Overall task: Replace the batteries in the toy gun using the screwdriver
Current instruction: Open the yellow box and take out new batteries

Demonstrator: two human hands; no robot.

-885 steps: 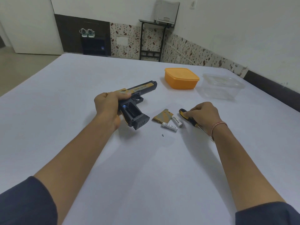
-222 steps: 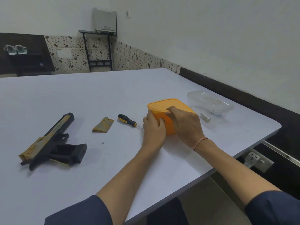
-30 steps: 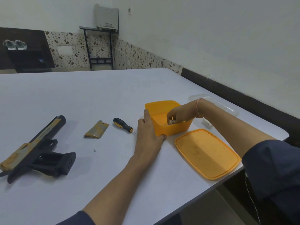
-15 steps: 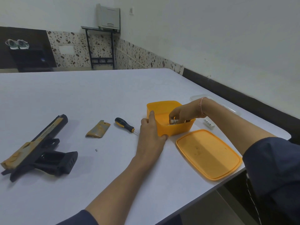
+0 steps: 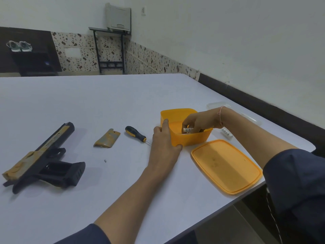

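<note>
The black and tan toy gun [image 5: 42,157] lies on its side at the table's left, its grip compartment uncovered. Its tan battery cover [image 5: 107,138] and a tiny screw [image 5: 105,160] lie to its right. The black-and-yellow screwdriver [image 5: 136,134] rests beside them. My left hand [image 5: 164,138] grips the near left corner of the open orange box [image 5: 191,140]. My right hand [image 5: 198,123] reaches into the box and pinches a white battery [image 5: 187,129] just above the rim.
The orange lid [image 5: 226,166] lies flat near the table's right front edge. Two white batteries [image 5: 226,133] lie behind my right forearm, beside a clear plastic container [image 5: 218,104]. The white table [image 5: 88,103] ends close on the right.
My right hand has risen slightly inside the orange box with a battery between its fingers. My left hand stays on the box corner. The gun, cover and screwdriver have not moved.
</note>
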